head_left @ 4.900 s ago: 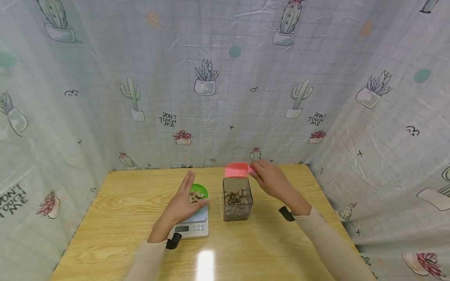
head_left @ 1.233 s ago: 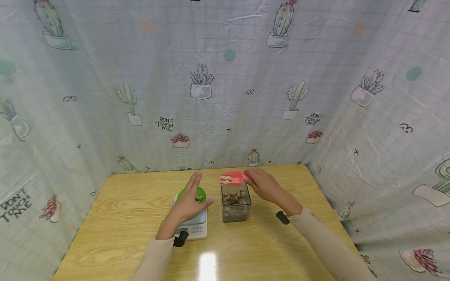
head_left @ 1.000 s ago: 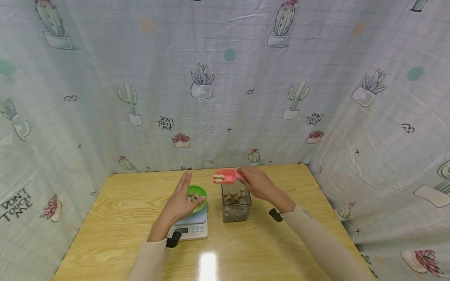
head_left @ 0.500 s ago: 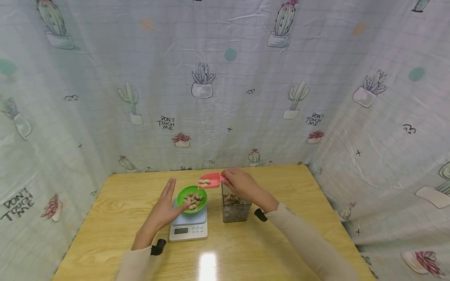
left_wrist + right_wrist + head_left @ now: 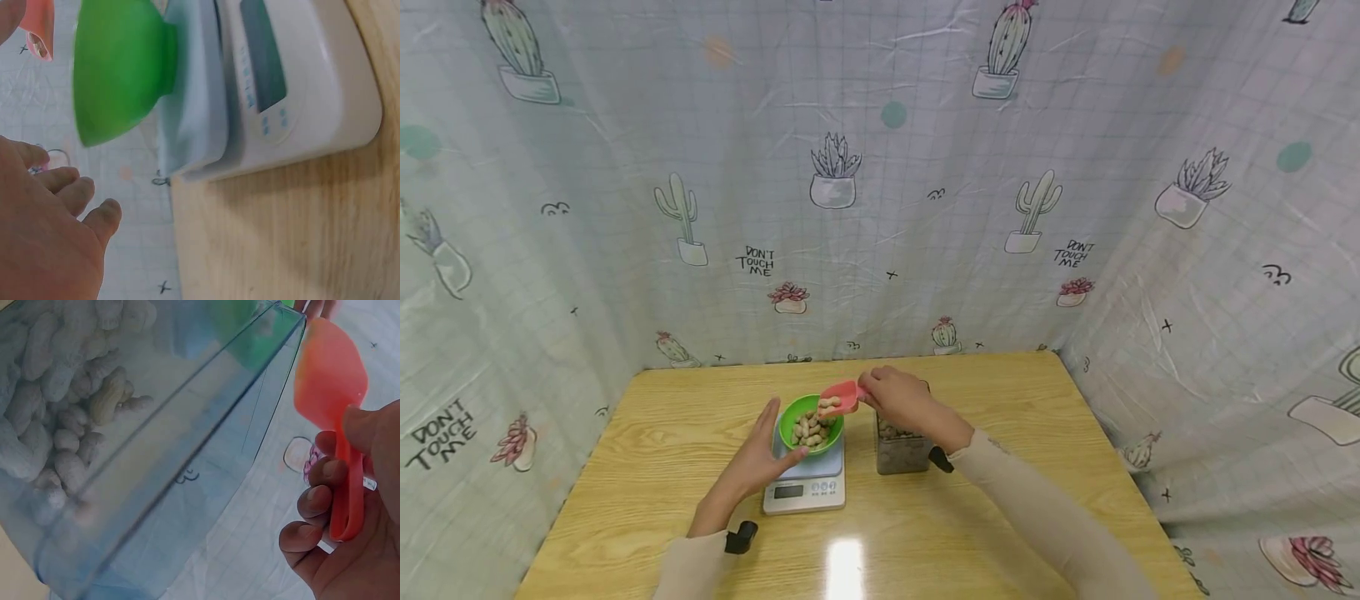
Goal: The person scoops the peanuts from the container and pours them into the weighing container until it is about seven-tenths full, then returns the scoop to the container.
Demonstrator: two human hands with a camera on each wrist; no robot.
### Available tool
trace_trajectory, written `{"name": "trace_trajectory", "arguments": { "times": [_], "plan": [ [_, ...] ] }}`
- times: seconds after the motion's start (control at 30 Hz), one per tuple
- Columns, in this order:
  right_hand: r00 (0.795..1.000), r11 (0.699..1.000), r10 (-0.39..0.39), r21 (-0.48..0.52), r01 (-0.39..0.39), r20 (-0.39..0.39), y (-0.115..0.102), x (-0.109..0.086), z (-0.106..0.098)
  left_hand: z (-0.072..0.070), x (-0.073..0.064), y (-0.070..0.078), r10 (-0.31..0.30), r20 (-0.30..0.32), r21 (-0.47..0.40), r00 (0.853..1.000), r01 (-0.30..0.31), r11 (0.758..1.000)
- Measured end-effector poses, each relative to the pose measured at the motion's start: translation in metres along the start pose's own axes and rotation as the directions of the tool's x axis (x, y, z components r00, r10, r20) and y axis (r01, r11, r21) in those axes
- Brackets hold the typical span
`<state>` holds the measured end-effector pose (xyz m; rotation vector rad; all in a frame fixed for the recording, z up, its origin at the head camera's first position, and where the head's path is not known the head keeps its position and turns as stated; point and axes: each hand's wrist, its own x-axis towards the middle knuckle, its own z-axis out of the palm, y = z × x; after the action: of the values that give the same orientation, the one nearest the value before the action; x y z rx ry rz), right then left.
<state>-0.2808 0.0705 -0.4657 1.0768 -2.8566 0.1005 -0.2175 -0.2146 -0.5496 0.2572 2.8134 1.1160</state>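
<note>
My right hand (image 5: 910, 406) grips the handle of a pink scoop (image 5: 850, 395), fingers wrapped round it in the right wrist view. The scoop tilts over the right rim of a green bowl (image 5: 787, 423), with a few peanuts (image 5: 829, 402) at its lip. More peanuts (image 5: 808, 432) lie inside the bowl, which stands on a white kitchen scale (image 5: 830, 496). My left hand (image 5: 751, 463) is held beside the bowl's left side, fingers extended and thumb apart, holding nothing. Whether the thumb touches the bowl, I cannot tell.
A clear, greyish square container (image 5: 902, 458) of peanuts stands right of the scale, partly hidden under my right forearm. Everything is on a wooden table (image 5: 1000, 533). A cactus-printed curtain (image 5: 880, 225) hangs behind and at both sides.
My right hand has carried the scoop with peanuts left from above the container to the bowl, and tipped it lower. My left hand has drawn back leftward, uncovering more of the bowl.
</note>
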Motion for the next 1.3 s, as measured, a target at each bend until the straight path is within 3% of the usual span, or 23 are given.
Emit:
{"name": "trace_trajectory", "arguments": {
  "times": [0.33, 0.67, 1.0, 1.3],
  "plan": [
    [0.997, 0.991, -0.071, -0.115, 0.075, 0.037, -0.011, 0.009, -0.006, 0.016, 0.007, -0.009, -0.043, 0.017, -0.024, 0.999, 0.043, 0.999],
    [0.997, 0.983, -0.066, -0.169, 0.073, 0.048, -0.007, 0.014, -0.01, 0.018, 0.007, -0.011, -0.023, 0.015, -0.012, 1.0, 0.023, 1.0],
    [0.999, 0.997, -0.036, -0.071, 0.035, -0.016, 0.011, 0.003, -0.015, 0.015, 0.005, -0.004, -0.007, -0.001, 0.028, 1.0, 0.007, 1.0],
    [0.994, 0.996, 0.027, 0.083, -0.017, -0.11, 0.031, -0.019, -0.016, 0.005, 0.003, 0.018, 0.075, -0.064, 0.048, 0.995, -0.072, 0.996]
  ]
}}
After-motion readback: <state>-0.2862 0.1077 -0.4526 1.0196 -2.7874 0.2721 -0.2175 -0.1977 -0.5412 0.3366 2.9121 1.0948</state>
